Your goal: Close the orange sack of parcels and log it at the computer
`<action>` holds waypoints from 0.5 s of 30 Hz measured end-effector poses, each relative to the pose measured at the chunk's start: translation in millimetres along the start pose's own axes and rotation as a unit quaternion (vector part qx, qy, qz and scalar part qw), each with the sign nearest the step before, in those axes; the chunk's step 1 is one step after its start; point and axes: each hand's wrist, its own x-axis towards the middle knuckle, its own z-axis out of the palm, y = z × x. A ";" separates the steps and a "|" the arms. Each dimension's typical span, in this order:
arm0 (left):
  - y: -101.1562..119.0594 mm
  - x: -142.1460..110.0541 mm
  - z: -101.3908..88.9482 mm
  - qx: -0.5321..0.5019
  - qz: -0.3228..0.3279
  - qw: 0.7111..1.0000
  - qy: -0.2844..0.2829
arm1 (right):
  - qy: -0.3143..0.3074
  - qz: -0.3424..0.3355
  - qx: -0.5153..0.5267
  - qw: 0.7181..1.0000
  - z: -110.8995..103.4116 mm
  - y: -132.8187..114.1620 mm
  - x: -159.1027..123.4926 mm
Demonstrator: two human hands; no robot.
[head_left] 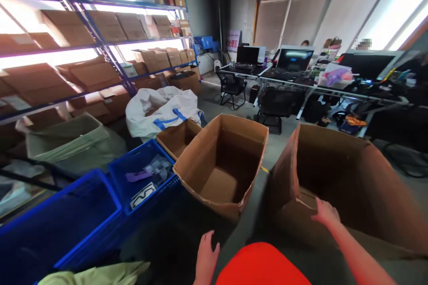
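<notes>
My right hand (pixel 327 213) is at the near rim of a large open cardboard box (pixel 284 196) on the right, its fingers bent over the edge and the thumb on the outer side. My left hand (pixel 207 251) is held low in front of me, thumb and fingers apart, holding nothing. Just beyond it stands a second cardboard box (pixel 197 164), open at the top, with a bare inside. A smaller cardboard box (pixel 167 140) sits behind that one, partly hidden.
To the left are a blue crate (pixel 118 167) with small packets and another blue crate (pixel 90 236). Behind are a white woven sack (pixel 140 111) and a green sack (pixel 67 142). Shelves (pixel 110 53) hold several boxes. Desks with monitors (pixel 294 59) and chairs (pixel 232 84) stand ahead.
</notes>
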 end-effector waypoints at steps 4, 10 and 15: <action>78.1 57.4 -35.0 0.074 0.086 0.993 0.029 | -0.075 -0.009 0.011 0.997 18.2 30.7 15.3; 129.2 124.6 -54.4 0.167 0.092 0.976 -0.108 | -0.095 -0.047 0.013 0.994 31.4 23.5 17.8; 106.4 137.5 -51.3 0.208 0.100 0.963 -0.140 | -0.107 -0.073 0.026 0.991 35.0 -10.4 -1.5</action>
